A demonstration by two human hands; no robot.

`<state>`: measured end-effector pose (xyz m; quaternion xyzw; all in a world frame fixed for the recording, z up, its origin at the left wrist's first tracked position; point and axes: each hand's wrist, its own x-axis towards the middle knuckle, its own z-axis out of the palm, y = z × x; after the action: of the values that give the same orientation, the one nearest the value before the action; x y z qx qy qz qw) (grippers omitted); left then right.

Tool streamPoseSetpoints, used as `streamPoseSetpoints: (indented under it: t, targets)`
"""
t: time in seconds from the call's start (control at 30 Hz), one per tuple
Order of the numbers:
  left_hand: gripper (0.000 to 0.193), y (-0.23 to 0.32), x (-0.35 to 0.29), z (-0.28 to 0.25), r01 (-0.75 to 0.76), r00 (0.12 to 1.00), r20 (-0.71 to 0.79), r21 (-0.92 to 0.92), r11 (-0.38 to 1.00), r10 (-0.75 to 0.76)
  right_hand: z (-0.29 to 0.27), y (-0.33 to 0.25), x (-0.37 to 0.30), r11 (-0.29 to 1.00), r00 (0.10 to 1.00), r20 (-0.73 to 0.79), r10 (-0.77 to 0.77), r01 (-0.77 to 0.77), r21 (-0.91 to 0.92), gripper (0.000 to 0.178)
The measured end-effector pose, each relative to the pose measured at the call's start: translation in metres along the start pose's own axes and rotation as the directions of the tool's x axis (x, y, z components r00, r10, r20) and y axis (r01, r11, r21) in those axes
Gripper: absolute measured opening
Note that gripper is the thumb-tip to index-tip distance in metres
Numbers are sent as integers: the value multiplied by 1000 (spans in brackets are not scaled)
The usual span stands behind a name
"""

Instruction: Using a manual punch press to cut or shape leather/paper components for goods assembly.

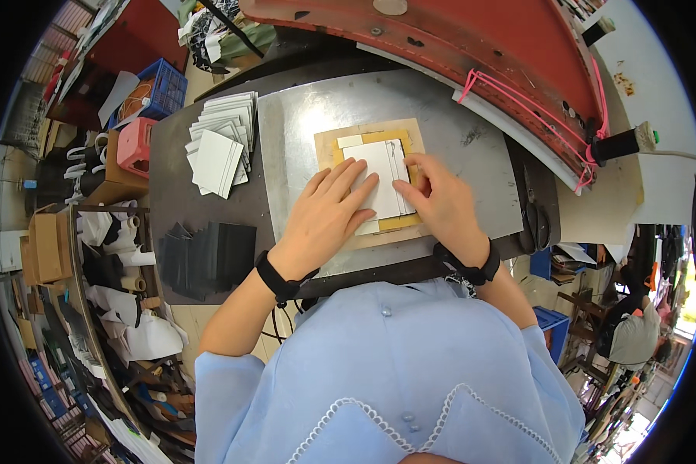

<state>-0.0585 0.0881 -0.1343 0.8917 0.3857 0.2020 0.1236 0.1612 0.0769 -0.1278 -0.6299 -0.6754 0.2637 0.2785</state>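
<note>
A white rectangular panel point(377, 158) with dark lines along its right side lies on a yellow frame-like plate point(400, 223), over a tan board point(329, 145). My left hand point(329, 203) rests flat on the panel's left part, fingers spread. At the panel's right edge is my right hand point(437, 193); its thumb touches the panel and its index finger reaches the upper right edge, the two apart. The other fingers of that hand are curled and partly hidden. Underneath everything is a grey metal plate point(294, 139).
On the dark table's left side sit a fanned stack of white panels point(218, 158) and a pile of black pieces point(213, 255). A red metal machine beam point(472, 46) crosses the far side, with pink cord point(518, 104) on it. A pink stool point(136, 147) stands at the left.
</note>
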Motion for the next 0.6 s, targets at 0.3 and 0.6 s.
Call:
streamPoseSetpoints:
  t: [0.3,0.6]
  targets:
    - [50,-1,-2,2,33,999,21,-13,999,-32,10,17,-3,882,886,-90,-456,436,-178,28]
    - [45,-2,-6,7,64,998,1,-65,996,-64,8,15,-10,920,922,-89,-376,361,-151,31]
